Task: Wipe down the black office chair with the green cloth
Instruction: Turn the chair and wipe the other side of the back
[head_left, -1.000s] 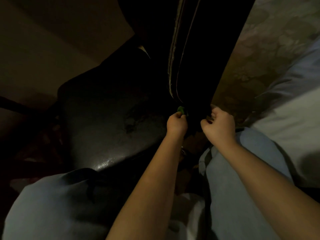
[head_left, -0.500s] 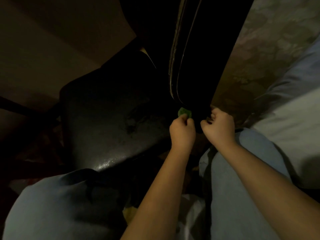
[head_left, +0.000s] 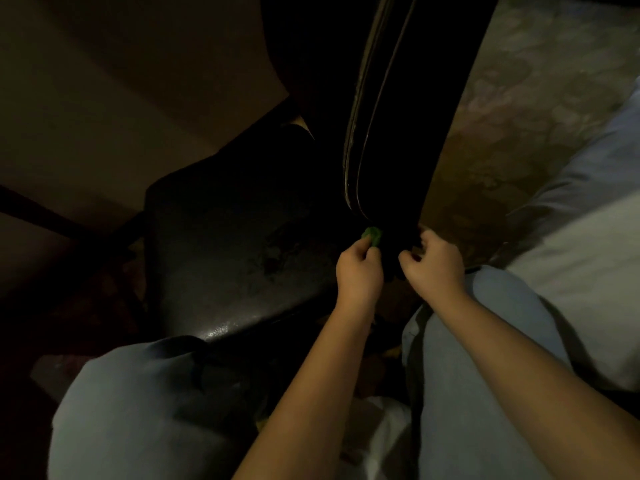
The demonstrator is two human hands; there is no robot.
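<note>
Head view: my left hand pinches the bunched green cloth against the bottom edge of the black chair back, just above the seat. My right hand curls at that same edge, just beside the left; it is too dark to tell whether it grips. Patterned floor lies open to the right.

This looks like a dim room in a home. A floor with a faded flower pattern, maybe a rug, spreads out past the right grip and off to its right. Far to the left of the left grip is a plain tan wall. Just left of that grip sits the worn, shiny seat of a black chair. The light is low.
</note>
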